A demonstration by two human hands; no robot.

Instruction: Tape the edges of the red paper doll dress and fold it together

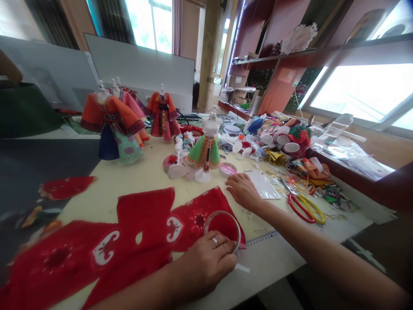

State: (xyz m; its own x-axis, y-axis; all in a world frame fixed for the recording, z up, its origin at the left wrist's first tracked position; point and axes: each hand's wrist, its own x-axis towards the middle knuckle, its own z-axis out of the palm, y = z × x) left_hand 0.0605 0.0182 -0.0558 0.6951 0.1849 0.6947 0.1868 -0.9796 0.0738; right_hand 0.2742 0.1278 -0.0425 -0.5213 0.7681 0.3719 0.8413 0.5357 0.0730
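My left hand (211,260), a ring on one finger, grips the near edge of a clear round hoop-like piece (239,230); it could be a dish or lid, and red cloth shows through it. Beneath lies a red cut garment piece (145,211) with white curled motifs and a small neck hole. My right hand (244,190) rests low over the table, fingers stretched to the left and slightly bent, with nothing visible in them. Close to its fingertips is a small round pink-and-clear box (229,168). Beside it lies a clear plastic bag (263,184).
Scissors with red and yellow handles (306,209) lie at right. A ruler (263,239) is near the front edge. A half-dressed stand (206,150) and dressed doll forms (111,120) stand behind. Scraps and stands (274,135) are heaped back right. A red scrap (67,187) lies left.
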